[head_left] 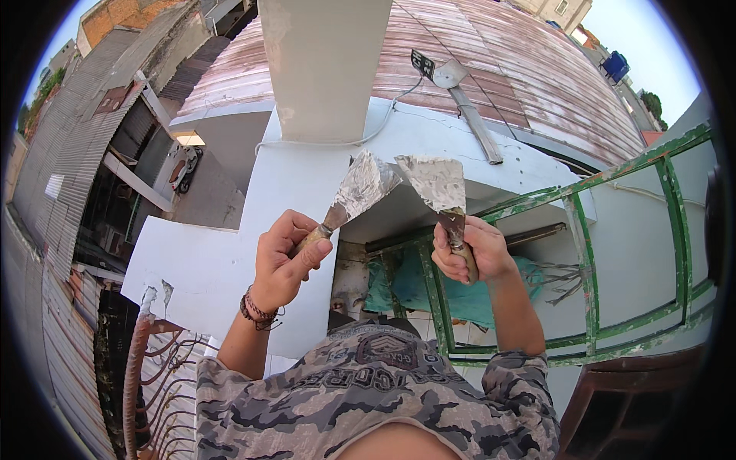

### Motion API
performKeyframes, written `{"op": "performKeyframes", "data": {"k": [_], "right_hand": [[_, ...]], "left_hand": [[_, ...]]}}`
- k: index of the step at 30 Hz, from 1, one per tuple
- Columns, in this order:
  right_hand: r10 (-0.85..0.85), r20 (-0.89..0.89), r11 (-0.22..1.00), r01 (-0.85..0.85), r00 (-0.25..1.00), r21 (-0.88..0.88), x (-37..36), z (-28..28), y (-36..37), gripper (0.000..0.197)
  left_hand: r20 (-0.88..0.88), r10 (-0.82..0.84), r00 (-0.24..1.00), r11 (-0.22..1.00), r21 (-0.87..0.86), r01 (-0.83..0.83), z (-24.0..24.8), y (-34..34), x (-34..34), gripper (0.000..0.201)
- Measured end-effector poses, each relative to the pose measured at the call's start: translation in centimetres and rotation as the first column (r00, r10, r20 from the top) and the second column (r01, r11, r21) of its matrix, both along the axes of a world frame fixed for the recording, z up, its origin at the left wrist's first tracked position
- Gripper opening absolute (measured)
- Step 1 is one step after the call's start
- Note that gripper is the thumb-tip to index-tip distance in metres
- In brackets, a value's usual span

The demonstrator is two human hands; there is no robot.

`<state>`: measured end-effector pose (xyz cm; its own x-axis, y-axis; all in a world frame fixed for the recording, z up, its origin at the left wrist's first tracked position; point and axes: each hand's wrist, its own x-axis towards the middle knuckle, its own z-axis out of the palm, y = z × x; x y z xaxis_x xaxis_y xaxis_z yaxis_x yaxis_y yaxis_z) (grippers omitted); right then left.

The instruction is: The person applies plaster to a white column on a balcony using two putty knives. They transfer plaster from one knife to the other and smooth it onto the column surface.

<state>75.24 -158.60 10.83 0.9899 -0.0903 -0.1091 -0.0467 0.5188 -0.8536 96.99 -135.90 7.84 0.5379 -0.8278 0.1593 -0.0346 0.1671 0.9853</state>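
Both grips [280, 261] [487, 247] closed, holding scrapers [365, 184] [437, 182]

Left of the left hand [287, 261] there was decent open room over the white ledge [203, 253]. Straight ahead was the pain: a fat pillar [322, 73] blocked the way, with a cable [349, 143] round its foot. The right hand [477, 249] had it tighter, since a green ladder [583, 264] ran behind it and off to its right. Between the hands you had a clear gap, but up top the left scraper [364, 184] and right scraper [435, 184] nearly closed it off.
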Motion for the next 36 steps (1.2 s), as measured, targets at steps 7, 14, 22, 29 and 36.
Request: {"op": "performKeyframes", "data": {"k": [7, 14, 22, 29, 36], "right_hand": [[0.032, -0.017, 0.999, -0.031, 0.999, 0.036, 2.1, -1.1, 1.0, 0.026], [0.179, -0.087, 0.984, -0.179, 0.980, 0.007, 4.3, 0.4, 1.9, 0.023], [0.208, -0.209, 0.912, -0.267, 0.956, -0.313, 5.8, 0.4, 2.4, 0.023], [0.052, -0.212, 0.728, -0.183, 0.976, -0.661, 6.4, 1.8, 2.9, 0.028], [-0.143, -0.002, 0.124, 0.015, 0.990, -0.992, 6.2, 1.0, 0.7, 0.027]], "left_hand": [[0.118, 0.136, 0.984, 0.990, -0.062, -0.129, -2.3, 2.2, 0.3, 0.024], [0.189, 0.213, 0.959, 0.976, -0.076, -0.202, -1.7, 4.7, 0.8, 0.026], [0.236, 0.241, 0.941, 0.969, -0.106, -0.222, -2.0, 6.1, 1.1, 0.027], [0.252, 0.252, 0.934, 0.964, -0.150, -0.220, -0.7, 6.5, 0.1, 0.027], [0.124, 0.262, 0.957, 0.964, -0.090, -0.252, -0.8, 6.5, -1.9, 0.026]]}}
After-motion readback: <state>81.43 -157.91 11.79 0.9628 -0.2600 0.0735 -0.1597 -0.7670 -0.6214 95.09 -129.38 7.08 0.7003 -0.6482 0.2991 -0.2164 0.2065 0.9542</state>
